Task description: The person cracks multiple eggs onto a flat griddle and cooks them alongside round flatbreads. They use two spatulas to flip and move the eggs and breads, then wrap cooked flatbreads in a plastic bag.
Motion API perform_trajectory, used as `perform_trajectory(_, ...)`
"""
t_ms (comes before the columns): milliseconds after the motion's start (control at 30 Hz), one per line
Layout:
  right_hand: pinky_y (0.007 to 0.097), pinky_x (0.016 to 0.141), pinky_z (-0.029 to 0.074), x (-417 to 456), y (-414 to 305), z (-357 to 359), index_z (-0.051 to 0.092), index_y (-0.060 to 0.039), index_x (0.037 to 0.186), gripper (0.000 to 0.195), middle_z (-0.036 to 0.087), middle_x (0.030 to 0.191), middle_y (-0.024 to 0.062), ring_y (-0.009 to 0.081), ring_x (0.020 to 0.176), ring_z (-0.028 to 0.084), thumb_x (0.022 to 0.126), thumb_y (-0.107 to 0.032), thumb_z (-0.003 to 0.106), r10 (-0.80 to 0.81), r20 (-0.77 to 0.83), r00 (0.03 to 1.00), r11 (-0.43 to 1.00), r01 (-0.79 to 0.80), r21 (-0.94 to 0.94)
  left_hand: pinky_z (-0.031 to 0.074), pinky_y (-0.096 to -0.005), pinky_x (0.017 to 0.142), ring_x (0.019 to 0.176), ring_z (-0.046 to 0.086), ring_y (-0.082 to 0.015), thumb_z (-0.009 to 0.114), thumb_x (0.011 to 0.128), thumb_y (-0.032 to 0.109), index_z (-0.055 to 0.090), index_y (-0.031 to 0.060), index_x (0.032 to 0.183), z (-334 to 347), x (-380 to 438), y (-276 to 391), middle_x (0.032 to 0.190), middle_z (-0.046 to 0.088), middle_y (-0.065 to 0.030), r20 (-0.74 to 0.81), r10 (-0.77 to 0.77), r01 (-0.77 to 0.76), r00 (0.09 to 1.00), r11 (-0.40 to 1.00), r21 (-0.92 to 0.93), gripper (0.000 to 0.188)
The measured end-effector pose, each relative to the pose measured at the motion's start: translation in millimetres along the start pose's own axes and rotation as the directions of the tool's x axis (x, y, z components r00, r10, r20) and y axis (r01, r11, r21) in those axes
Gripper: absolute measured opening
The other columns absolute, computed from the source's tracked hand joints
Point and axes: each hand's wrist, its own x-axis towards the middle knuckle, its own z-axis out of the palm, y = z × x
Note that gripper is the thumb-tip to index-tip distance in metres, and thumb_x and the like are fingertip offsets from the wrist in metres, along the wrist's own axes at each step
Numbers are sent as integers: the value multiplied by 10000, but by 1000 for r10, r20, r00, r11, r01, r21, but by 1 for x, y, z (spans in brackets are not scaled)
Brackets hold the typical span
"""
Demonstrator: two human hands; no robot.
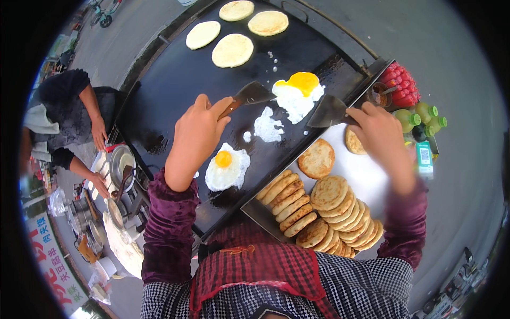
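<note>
My left hand [197, 135] grips the wooden handle of a scraper [254, 93], whose broad metal blade lies beside a frying egg with a broken, spread yolk [299, 93]. On the egg's other side is a second scraper [328, 111], held in my right hand [376, 133]. A loose patch of cooked egg white [268, 125] sits just below that egg on the black griddle [171, 99]. Nearer to me fries another egg with a whole round yolk [227, 167]. Several pale flatbreads [232, 50] lie at the griddle's far end.
A metal tray [368, 171] along the griddle's right edge holds several browned flatbreads [330, 193]. Beyond it are red-wrapped sausages [400, 81], a sauce bowl [378, 95] and green-capped bottles [426, 113]. At left, a co-worker's hands [99, 133] touch dough pieces near a metal bowl [121, 163].
</note>
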Motion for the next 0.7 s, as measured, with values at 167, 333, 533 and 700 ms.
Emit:
perform_trajectory(167, 415, 656, 518, -41, -48, -10, 675, -142, 1162, 316, 609, 917, 87, 301, 774, 658, 853, -196, 718, 153, 34, 988, 966, -157, 208, 508, -420, 656, 792, 607, -321, 708, 874, 128, 644, 160, 1284, 19, -93, -3, 911, 523, -132, -9, -118, 115, 993, 983, -141, 416)
perform_trajectory(333, 373, 567, 507, -66, -95, 28, 624, -73, 1167, 333, 582, 895, 115, 291, 661, 628, 869, -195, 707, 16, 101, 995, 981, -35, 191, 510, -413, 648, 794, 606, -303, 723, 843, 102, 643, 170, 1288, 24, -137, -5, 907, 508, -119, 96, -98, 108, 991, 989, -99, 457)
perform_trajectory(533, 391, 535, 510, -41, -117, 56, 615, -60, 1149, 326, 585, 888, 120, 298, 659, 645, 871, -204, 705, 43, -3, 999, 993, -43, 114, 527, -434, 647, 797, 622, -342, 726, 850, 109, 640, 143, 1267, 66, -76, 10, 932, 514, -145, -46, -12, 2, 999, 979, -205, 427)
perform_trajectory(700, 415, 556, 523, -47, -101, 26, 634, -94, 1151, 308, 597, 893, 115, 319, 683, 661, 879, -222, 702, 208, 3, 978, 963, -206, 172, 535, -440, 660, 817, 640, -356, 728, 850, 110, 649, 128, 1234, 47, -6, 28, 945, 542, -162, -106, 95, -113, 990, 979, -170, 393)
